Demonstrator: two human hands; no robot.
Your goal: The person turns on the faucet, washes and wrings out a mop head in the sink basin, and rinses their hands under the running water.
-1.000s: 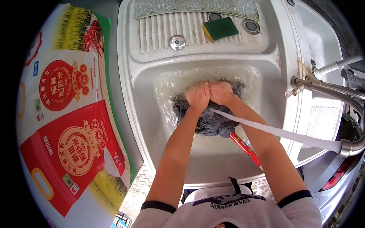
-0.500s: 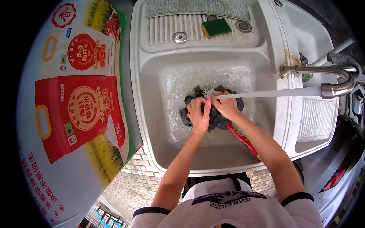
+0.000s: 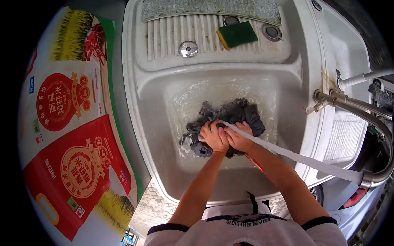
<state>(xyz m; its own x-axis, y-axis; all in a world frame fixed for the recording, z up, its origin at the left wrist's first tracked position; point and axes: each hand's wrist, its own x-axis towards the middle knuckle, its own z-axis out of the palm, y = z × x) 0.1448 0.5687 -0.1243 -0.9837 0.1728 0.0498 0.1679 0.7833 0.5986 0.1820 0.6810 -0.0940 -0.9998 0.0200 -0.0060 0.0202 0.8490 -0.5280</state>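
Observation:
A soaked dark grey cloth lies bunched in shallow water in the sink basin. My left hand grips its near side with curled fingers. Close beside it, thumbs almost together, my right hand has its fingers closed on the same cloth. A stream of water from the faucet lands between the two hands. Partly hidden under my right forearm is a thin red object, whose kind I cannot make out.
On the ribbed ledge at the back are a green and yellow sponge, a round metal drain cap and a grey mat. A large printed rice bag stands left of the sink. A second basin adjoins on the right.
Both hands have moved toward the near side of the cloth, which now spreads out beyond them. The view has shifted, and the water stream now crosses at a slant.

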